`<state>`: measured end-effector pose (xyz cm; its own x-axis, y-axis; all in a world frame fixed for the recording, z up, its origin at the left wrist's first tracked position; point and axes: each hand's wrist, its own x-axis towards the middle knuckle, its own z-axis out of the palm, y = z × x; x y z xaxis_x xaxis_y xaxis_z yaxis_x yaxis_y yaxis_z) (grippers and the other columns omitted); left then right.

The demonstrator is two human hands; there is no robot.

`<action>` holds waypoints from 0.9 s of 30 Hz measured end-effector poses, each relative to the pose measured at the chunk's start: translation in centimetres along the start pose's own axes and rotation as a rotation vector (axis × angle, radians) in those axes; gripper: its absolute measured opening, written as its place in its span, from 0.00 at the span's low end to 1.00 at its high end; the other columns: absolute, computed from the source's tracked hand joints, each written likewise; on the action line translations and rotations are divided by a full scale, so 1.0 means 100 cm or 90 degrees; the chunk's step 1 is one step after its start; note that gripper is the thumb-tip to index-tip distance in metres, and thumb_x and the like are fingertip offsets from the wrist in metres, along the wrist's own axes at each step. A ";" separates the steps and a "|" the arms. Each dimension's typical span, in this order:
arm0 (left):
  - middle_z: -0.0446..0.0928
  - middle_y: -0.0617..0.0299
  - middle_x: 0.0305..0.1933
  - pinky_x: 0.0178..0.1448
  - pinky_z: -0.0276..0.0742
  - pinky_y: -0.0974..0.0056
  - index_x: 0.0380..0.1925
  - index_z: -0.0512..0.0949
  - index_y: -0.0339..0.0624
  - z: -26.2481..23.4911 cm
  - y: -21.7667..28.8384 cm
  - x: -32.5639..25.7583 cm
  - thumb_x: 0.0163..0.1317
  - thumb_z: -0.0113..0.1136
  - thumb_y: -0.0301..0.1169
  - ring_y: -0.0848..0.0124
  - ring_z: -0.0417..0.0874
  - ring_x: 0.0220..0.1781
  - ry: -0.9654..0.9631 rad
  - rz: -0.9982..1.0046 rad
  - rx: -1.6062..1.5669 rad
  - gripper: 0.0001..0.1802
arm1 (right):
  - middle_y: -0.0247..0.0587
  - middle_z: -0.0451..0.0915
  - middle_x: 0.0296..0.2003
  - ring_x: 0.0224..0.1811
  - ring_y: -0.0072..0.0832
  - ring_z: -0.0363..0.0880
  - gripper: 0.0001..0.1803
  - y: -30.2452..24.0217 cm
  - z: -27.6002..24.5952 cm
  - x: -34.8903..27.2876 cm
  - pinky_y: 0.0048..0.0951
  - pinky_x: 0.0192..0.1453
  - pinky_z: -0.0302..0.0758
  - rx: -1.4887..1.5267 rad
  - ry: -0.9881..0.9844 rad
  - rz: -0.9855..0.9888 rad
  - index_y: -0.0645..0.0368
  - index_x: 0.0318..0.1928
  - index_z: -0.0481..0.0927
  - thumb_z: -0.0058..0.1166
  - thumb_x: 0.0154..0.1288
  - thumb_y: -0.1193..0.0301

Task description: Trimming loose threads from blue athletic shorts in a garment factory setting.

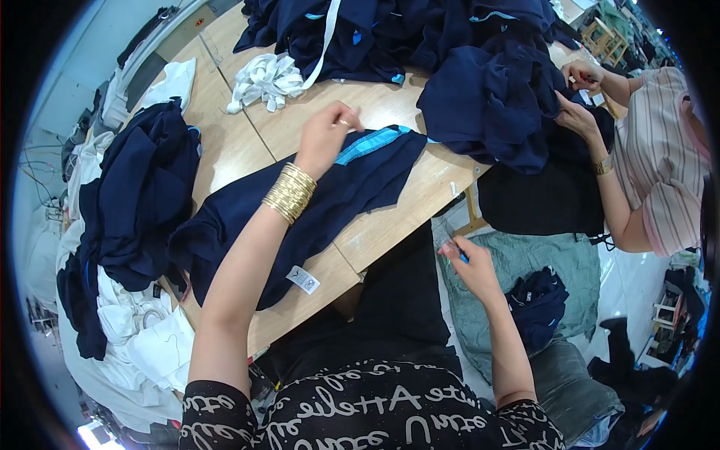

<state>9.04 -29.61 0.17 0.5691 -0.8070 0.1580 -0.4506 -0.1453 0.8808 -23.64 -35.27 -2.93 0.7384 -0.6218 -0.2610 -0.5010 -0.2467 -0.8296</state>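
A navy garment (pixel 262 202) lies across the wooden table in front of me, with a light blue strip (pixel 367 144) along its far edge and a white label (pixel 304 280) near its close end. My left hand (pixel 326 135), gold bangles on its wrist, hovers over the garment beside that strip. Its fingers are curled together; whatever is between them is too small to make out. Off the table's near edge, to the right, my right hand (pixel 472 268) is closed around a small tool with a blue part (pixel 463 256); the fingers hide most of it.
Navy garments (pixel 487 97) pile up at the far side, near a white bundle of tape (pixel 268 81). More navy cloth (pixel 142 187) and white cloth (pixel 157 341) sit at left. A co-worker's hands (pixel 577 112) handle navy cloth at right. A green cloth sheet (pixel 480 322) covers the floor.
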 end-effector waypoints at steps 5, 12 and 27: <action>0.82 0.56 0.33 0.44 0.76 0.66 0.37 0.80 0.39 0.006 -0.031 0.003 0.55 0.63 0.30 0.69 0.82 0.35 -0.034 0.057 0.205 0.11 | 0.47 0.76 0.24 0.26 0.40 0.77 0.10 -0.001 0.003 -0.002 0.32 0.30 0.70 -0.013 0.014 -0.031 0.61 0.35 0.76 0.54 0.63 0.66; 0.82 0.56 0.28 0.36 0.76 0.68 0.32 0.83 0.37 0.008 -0.048 0.013 0.56 0.64 0.34 0.72 0.81 0.29 -0.005 -0.108 0.106 0.11 | 0.48 0.75 0.22 0.24 0.43 0.75 0.11 0.001 0.000 -0.011 0.33 0.29 0.69 -0.003 0.020 -0.004 0.61 0.34 0.75 0.55 0.62 0.66; 0.76 0.57 0.28 0.46 0.74 0.62 0.27 0.76 0.41 0.063 0.033 -0.060 0.62 0.51 0.31 0.63 0.80 0.37 -0.366 0.231 0.020 0.08 | 0.28 0.70 0.18 0.19 0.12 0.62 0.10 -0.003 -0.011 -0.002 0.19 0.24 0.61 0.201 0.133 -0.014 0.64 0.33 0.79 0.49 0.67 0.70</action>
<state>-0.20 -28.86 -0.64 -0.0735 -0.9825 0.1709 -0.5693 0.1821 0.8018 -24.14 -35.87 -2.07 0.6233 -0.7648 -0.1630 -0.2988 -0.0403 -0.9535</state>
